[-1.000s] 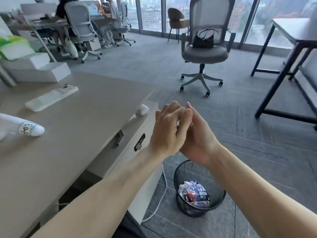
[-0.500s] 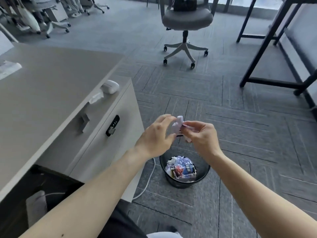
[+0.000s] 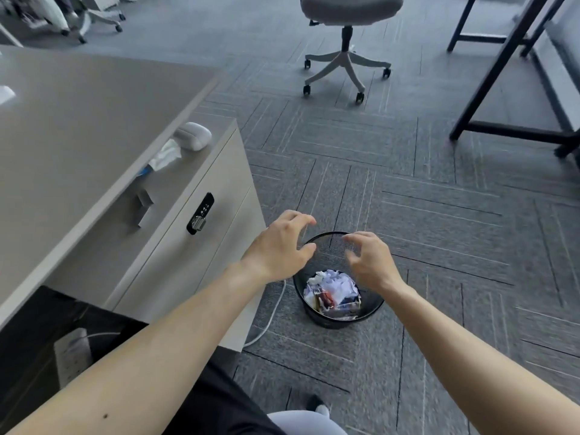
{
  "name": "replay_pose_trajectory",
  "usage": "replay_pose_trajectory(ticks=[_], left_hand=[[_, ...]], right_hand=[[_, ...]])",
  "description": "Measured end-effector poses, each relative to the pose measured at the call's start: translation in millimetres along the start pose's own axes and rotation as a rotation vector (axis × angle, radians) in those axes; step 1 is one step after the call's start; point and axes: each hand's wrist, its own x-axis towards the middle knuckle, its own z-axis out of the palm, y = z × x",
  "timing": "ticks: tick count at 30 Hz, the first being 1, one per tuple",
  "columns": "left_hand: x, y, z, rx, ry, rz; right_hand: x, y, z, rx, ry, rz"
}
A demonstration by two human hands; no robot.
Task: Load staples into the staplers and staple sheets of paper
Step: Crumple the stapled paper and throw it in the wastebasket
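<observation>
Both forearms reach forward and down. The left hand [image 3: 277, 248] and right hand [image 3: 370, 262] hover palm-down above the round black mesh wastebasket [image 3: 339, 318] on the grey carpet floor, fingers spread, loosely curled, holding nothing. Crumpled white paper [image 3: 332, 285] lies in the wastebasket, showing no clear long axis. No stapler is visible. The beige surface [image 3: 78, 130] stands left.

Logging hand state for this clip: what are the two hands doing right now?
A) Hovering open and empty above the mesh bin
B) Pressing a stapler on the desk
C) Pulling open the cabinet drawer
A: the left hand and right hand are spread, holding nothing, over the wastebasket.
</observation>
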Motion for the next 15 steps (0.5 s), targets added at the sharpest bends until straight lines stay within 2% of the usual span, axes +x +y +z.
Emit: replay_pose_trajectory(ticks=[5,9,15], left_hand=[[-3,11,-14,0.020,0.078,0.034],[-12,24,-38,0.041,0.180,0.062],[-38,38,-92,0.084,0.352,0.066]], right_hand=[[-2,-28,-23,0.144,0.149,-0.104],[-11,-64,-45,0.287,0.189,-0.186],[-24,-133,-73,0.311,0.253,-0.331]])
